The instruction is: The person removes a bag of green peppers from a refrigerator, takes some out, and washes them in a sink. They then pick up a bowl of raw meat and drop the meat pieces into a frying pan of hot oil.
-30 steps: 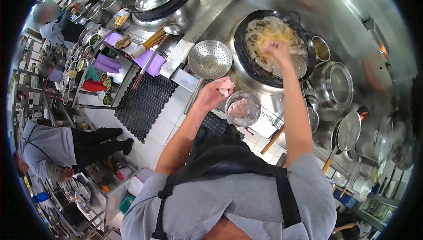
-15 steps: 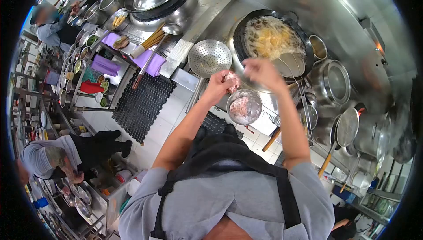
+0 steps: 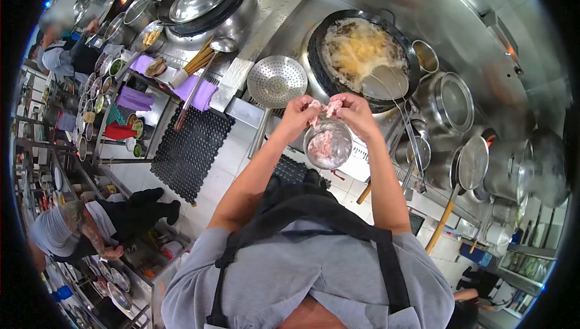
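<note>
Above a metal bowl point(image 3: 343, 148), both hands are close together. My left hand point(image 3: 295, 119) is closed round pale pink raw meat point(image 3: 314, 111). Between the thumb and fingers of my right hand point(image 3: 357, 116) is a smaller piece of the same meat, almost touching the left one. More pink meat point(image 3: 321, 145) with a whitish coating lies in the bowl. Just beyond the hands, a black wok point(image 3: 315, 57) holds bubbling oil with yellowish pieces frying. A wire-mesh strainer point(image 3: 386, 81) rests in the wok's near right side.
A perforated ladle point(image 3: 278, 81) lies left of the wok. Lidded steel pots point(image 3: 454, 102) and a long-handled mesh skimmer point(image 3: 473, 163) stand to the right. Behind left is a covered wok point(image 3: 202, 0). Co-workers point(image 3: 72, 226) are at the left; another person is partly visible lower right.
My right hand, blurred near the wok's front edge before, has come down and left beside my left hand and now pinches meat. The camera view has shifted slightly.
</note>
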### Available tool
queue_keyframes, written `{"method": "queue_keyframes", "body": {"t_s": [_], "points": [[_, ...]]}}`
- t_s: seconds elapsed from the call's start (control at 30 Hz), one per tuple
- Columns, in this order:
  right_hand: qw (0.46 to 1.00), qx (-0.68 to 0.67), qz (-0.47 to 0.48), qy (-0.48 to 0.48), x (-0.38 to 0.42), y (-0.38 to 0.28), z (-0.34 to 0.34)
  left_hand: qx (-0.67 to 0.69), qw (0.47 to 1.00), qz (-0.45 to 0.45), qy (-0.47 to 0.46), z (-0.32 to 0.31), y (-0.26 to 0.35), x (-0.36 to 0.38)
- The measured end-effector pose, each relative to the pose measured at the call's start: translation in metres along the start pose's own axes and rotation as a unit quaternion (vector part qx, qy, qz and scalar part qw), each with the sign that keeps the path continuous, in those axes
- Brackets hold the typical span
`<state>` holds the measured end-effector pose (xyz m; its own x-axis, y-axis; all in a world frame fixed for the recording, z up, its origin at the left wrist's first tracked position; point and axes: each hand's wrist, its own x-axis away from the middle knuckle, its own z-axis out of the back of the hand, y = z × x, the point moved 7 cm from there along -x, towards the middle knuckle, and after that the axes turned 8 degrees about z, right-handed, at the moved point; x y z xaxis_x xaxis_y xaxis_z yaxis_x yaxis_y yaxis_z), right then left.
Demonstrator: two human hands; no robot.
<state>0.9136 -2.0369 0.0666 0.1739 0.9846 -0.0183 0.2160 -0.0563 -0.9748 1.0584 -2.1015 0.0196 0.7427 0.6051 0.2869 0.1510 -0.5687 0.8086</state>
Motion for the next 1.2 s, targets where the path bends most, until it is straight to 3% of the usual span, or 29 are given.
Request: {"method": "queue_keyframes", "body": {"t_s": [0.1, 0.2, 0.27, 0.33, 0.4, 0.5, 0.6, 0.7, 0.73, 0.8, 0.83, 0.97, 1.07, 1.1, 1.2], "points": [[0.980, 0.195, 0.020, 0.016, 0.000, -0.002, -0.010, -0.063, 0.996, -0.049, 0.023, -0.006, 0.004, 0.000], [0.957, 0.280, 0.045, -0.054, -0.005, 0.012, -0.009, -0.025, 0.998, -0.034, 0.041, 0.005, -0.001, 0.001], [0.984, 0.179, -0.022, -0.011, -0.020, 0.005, 0.011, 0.056, 0.997, -0.038, 0.025, 0.025, -0.008, -0.002], [0.987, 0.145, 0.003, 0.076, -0.050, -0.026, 0.040, 0.152, 0.988, -0.007, 0.002, 0.032, -0.008, 0.002], [0.944, 0.314, 0.001, 0.104, -0.102, -0.027, 0.089, 0.262, 0.963, 0.053, -0.024, 0.024, 0.002, 0.015], [0.818, 0.560, 0.073, 0.105, -0.184, 0.007, 0.162, 0.250, 0.966, 0.050, -0.035, 0.027, -0.001, 0.020], [0.701, 0.669, 0.217, 0.117, -0.180, -0.056, 0.129, 0.226, 0.972, 0.034, -0.050, 0.028, 0.002, 0.028], [0.773, 0.618, 0.145, 0.022, -0.140, -0.081, 0.074, 0.169, 0.984, 0.016, -0.049, 0.020, 0.008, 0.029], [0.833, 0.551, 0.043, 0.029, -0.097, -0.100, 0.022, 0.123, 0.992, 0.011, -0.035, 0.015, 0.012, 0.028], [0.826, 0.551, 0.080, -0.081, -0.049, -0.068, -0.028, 0.032, 0.999, 0.004, -0.008, 0.002, 0.017, 0.027], [0.852, 0.513, 0.073, -0.074, -0.031, -0.051, -0.042, -0.020, 0.999, -0.022, -0.043, 0.000, 0.013, 0.018], [0.890, 0.444, 0.082, 0.068, -0.003, -0.013, -0.017, -0.153, 0.986, -0.048, 0.041, -0.006, 0.016, 0.009], [0.965, 0.244, -0.008, 0.095, -0.002, 0.006, 0.032, 0.072, 0.993, 0.035, 0.092, 0.007, 0.002, 0.005], [0.969, 0.228, 0.009, 0.099, -0.005, -0.008, 0.039, 0.142, 0.987, 0.039, 0.061, 0.013, -0.004, 0.000], [0.987, 0.157, -0.038, 0.019, -0.021, -0.035, 0.029, 0.176, 0.984, 0.039, 0.000, 0.008, -0.004, -0.003]]}}
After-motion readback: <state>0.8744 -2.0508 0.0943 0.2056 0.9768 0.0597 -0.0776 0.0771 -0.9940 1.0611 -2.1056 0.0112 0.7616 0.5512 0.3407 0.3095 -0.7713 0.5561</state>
